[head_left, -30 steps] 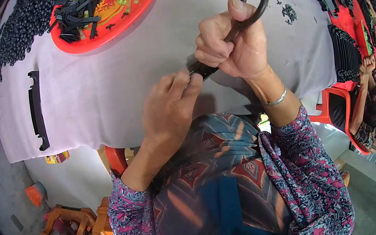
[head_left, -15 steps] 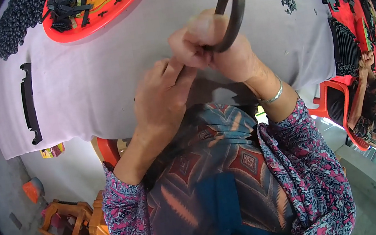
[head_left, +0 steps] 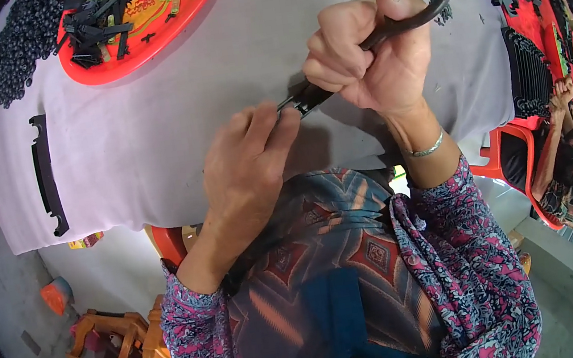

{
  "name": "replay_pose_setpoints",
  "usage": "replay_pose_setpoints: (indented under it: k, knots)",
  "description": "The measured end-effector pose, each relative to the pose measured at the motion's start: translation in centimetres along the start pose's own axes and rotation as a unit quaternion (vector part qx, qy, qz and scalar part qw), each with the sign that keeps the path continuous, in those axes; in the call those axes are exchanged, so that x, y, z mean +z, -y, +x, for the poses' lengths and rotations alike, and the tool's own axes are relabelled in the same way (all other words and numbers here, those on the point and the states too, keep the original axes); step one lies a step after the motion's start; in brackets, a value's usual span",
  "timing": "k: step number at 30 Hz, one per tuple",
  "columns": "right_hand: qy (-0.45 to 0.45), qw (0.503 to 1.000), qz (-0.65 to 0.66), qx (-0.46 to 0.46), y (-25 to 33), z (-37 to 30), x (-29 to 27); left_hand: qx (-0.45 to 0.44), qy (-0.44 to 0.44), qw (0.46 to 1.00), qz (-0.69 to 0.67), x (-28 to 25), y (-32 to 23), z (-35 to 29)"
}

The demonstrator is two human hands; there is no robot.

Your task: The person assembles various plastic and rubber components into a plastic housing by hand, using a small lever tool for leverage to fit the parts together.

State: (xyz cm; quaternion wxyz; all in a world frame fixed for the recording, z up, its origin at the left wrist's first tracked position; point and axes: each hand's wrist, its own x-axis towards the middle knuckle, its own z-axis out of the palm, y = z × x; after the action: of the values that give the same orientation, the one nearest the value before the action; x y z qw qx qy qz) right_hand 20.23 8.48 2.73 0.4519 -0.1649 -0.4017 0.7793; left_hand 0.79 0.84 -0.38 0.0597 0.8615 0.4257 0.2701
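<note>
Right of the tray (head_left: 117, 71) and nearer the person (head_left: 295, 295), the right hand (head_left: 375, 56) grips a loop-handled tool (head_left: 394, 29). The left hand (head_left: 243, 159) is closed at the tool's tip; what it pinches is hidden. On the counter (head_left: 126, 135), beads (head_left: 21, 62) lie left of the tray, a strip (head_left: 46, 176) nearer the person.

Just behind the right hand (head_left: 386, 66) I see a slim silver-coloured bracelet (head_left: 430, 149). Farther up that arm comes a loose printed sleeve (head_left: 458, 250), a busy tangle of pink, white and dark navy. A matching sleeve (head_left: 196, 345) begins well back from the left hand (head_left: 244, 163), gathered at its edge. Nearer the body than both hands spreads a grey-blue patterned garment (head_left: 318, 248) with red diamonds (head_left: 376, 256) and pale orange stripes, a plain deep-blue panel (head_left: 331, 312) running down its middle.
</note>
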Motion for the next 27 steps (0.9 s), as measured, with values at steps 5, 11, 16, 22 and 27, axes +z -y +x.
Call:
replay_pose_setpoints:
  k: [5, 11, 16, 22, 27]
  knots:
    - [-0.014, 1.0, 0.015, -0.002, -0.2, 0.3, 0.0, -0.001, 0.006, 1.0, -0.006, -0.1, 0.1, 0.0]
    - [0.021, 0.997, -0.065, 0.02, -0.5, 0.6, 1.0, 0.003, 0.015, 1.0, 0.006, 0.0, 0.1, -0.1]
    - [0.024, 0.992, -0.121, 0.011, -0.6, 0.7, 1.6, 0.001, 0.022, 1.0, -0.003, -0.1, 0.2, -0.1]
    - [0.027, 0.982, -0.184, 0.014, -0.8, 0.7, 2.0, -0.021, 0.031, 0.999, 0.003, 0.1, 0.0, -0.2]
    - [0.022, 0.986, -0.163, 0.012, -0.9, 0.6, 1.7, -0.049, 0.022, 0.998, -0.012, 0.5, 0.0, -0.1]
